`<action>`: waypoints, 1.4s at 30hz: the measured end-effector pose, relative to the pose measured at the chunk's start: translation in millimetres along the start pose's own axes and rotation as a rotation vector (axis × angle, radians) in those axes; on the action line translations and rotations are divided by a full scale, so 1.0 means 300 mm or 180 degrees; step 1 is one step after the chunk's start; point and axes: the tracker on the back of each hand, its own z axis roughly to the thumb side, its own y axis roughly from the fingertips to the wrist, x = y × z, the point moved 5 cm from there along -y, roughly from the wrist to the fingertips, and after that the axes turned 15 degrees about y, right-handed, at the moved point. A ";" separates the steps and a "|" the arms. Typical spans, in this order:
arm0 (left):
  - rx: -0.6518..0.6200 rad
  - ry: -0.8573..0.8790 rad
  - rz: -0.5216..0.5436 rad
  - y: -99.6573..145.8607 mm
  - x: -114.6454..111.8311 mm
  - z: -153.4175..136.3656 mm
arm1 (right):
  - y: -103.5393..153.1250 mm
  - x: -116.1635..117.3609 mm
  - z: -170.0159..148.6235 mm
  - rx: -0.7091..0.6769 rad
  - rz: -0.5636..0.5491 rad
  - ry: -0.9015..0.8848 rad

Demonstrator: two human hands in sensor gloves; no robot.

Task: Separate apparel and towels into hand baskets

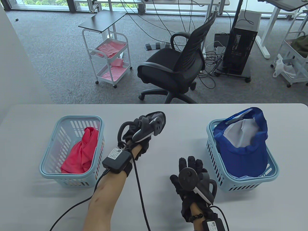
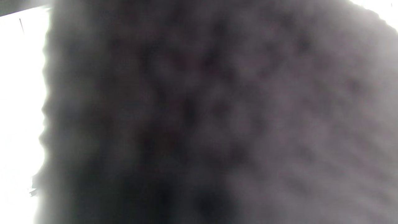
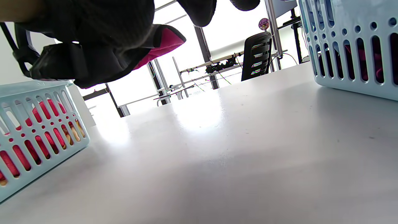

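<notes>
An office floor with grey carpet, a black swivel chair (image 1: 173, 69) and a white rolling cart (image 1: 108, 55) lies beyond the pale grey desk (image 1: 158, 120), whose bare middle runs between two light blue hand baskets. The left basket (image 1: 51, 166) holds a crumpled red cloth (image 1: 83, 151), whether garment or towel cannot be told; its long axis runs from the near left corner toward the far right. The right basket (image 1: 273, 175) holds a blue cap (image 1: 243, 149) with a pale lining, bulging above the rim. No loose item shows on the desk between them, so the sorting looks finished or close to it. The left hand (image 1: 142, 134) sits over the middle of the desk, nearer the left basket and apart from it; its fingers are hidden under the tracker, and the left wrist view is only dark blur, so whether that grip is released or clenched cannot be told. The right hand (image 1: 192, 178) lies near the desk's front, just beside the right basket, fingers spread flat and grasping nothing. Any further move would turn on this: the red cloth lies to the left of the left hand, the cap to the right of the right hand, each nearest its own side.
</notes>
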 end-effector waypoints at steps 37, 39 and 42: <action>0.1138 0.0641 0.0746 0.345 0.484 -0.670 | -0.002 0.001 0.014 -0.0034 0.0018 0.0061; 0.1225 0.0586 0.0596 0.343 0.464 -0.696 | -0.002 -0.001 0.015 -0.0039 0.0010 0.0051; 0.1360 0.0663 0.0422 0.333 0.399 -0.728 | -0.004 -0.001 0.017 -0.0040 0.0003 0.0043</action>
